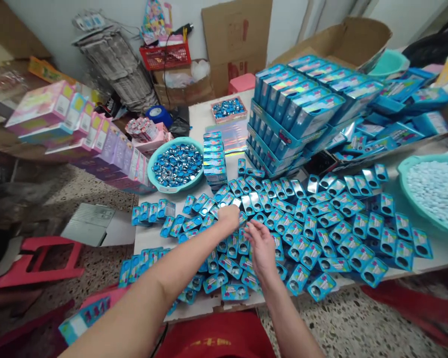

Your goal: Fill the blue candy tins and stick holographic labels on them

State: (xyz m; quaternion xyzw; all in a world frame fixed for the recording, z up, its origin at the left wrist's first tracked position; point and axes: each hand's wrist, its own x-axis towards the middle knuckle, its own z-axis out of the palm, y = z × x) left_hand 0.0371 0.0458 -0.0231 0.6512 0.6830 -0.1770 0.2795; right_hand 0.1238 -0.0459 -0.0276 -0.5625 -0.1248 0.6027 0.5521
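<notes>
My left hand (229, 217) is closed, knuckles up, over the middle of the spread of small blue boxes (231, 267). Whatever it grips is hidden beneath the fingers. Just to the right, my right hand (262, 244) has its fingers curled together, fingertips pointing toward the left hand; anything between them is too small to make out. Many of the boxes around both hands have a round hole in the top, and some of these holes show silver inside. Beyond my left hand, a turquoise basin (157, 185) holds many round blue-and-silver caps (177, 164).
Stacked blue display packs (298, 94) rise at the back right. On the right edge stands a turquoise basin (414, 201) of pale pieces. Pink and purple boxes (112, 151) are piled on the left, near a red stool (56, 271). A small tray (229, 119) of caps sits behind.
</notes>
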